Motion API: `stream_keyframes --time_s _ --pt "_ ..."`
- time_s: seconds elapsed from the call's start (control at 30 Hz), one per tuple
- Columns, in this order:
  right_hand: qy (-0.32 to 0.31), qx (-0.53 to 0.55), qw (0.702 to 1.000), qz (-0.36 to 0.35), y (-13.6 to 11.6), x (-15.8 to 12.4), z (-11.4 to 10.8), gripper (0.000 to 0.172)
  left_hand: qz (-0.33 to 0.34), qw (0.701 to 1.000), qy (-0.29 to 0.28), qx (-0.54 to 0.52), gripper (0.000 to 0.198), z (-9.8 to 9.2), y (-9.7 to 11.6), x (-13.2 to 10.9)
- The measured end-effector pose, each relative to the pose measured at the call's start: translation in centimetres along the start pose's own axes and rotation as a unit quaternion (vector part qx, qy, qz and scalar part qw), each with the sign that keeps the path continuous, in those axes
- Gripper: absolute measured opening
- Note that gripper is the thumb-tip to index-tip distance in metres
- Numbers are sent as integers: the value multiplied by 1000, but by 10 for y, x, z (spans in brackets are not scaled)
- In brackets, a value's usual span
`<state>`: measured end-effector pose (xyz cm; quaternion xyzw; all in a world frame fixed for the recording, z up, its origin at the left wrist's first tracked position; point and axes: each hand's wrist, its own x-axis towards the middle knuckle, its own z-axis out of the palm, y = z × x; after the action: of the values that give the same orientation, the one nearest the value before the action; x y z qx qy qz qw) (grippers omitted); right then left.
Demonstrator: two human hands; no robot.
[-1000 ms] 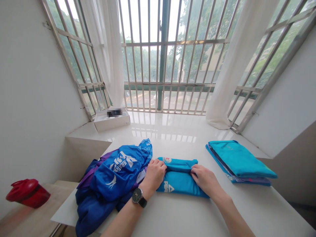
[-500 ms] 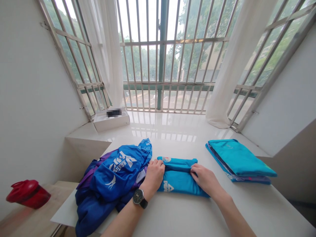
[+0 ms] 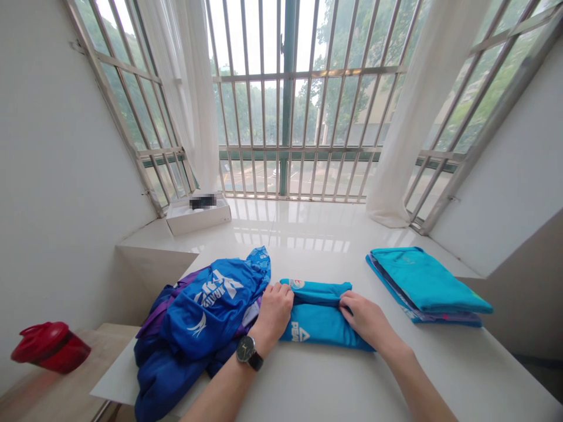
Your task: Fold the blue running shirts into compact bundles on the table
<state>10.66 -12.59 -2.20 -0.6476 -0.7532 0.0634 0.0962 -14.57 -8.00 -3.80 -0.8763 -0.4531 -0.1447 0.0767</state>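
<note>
White bench (image 3: 308, 381) under a barred window (image 3: 285, 105) carries a folded turquoise shirt (image 3: 321, 325) at its middle. At its ends rest the left hand (image 3: 275, 308) and right hand (image 3: 367, 319), fingers curled, seemingly pinching the upper fold. Crumpled blue garments (image 3: 206, 316) touch the left hand; a folded stack (image 3: 426, 287) lies apart.

Looking down on a table (image 3: 325, 387), with a folded shirt (image 3: 319, 325) lying at its near middle. Resting on the shirt's left end with the left hand (image 3: 272, 310) and on its right end with the right hand (image 3: 367, 319). Finding a heap of clothes (image 3: 197, 316) lying just left of the shirt, touching the left hand and hanging over the table's left edge. Finding a stack of folded clothes (image 3: 426, 287) sitting well apart to the right. Finding a window ledge (image 3: 308, 225) running behind the table, with a box (image 3: 197, 214) sitting on its left part, and a lidded jug (image 3: 50, 347) standing on a low bench (image 3: 94, 351) further left, below the table
</note>
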Motion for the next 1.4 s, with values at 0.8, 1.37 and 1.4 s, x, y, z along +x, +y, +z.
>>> stream_keyframes --time_s 0.8,1.37,1.4 --pt "-1 -15 1000 -1 -1 0 -2 29 17 999 41 -8 11 -8 2 -1" --pt "2 28 999 -19 3 -7 -10 21 50 993 -27 -103 21 -29 -8 -13" --pt "-3 43 999 -24 3 -9 -12 20 63 992 -38 -99 25 -33 -8 -12"
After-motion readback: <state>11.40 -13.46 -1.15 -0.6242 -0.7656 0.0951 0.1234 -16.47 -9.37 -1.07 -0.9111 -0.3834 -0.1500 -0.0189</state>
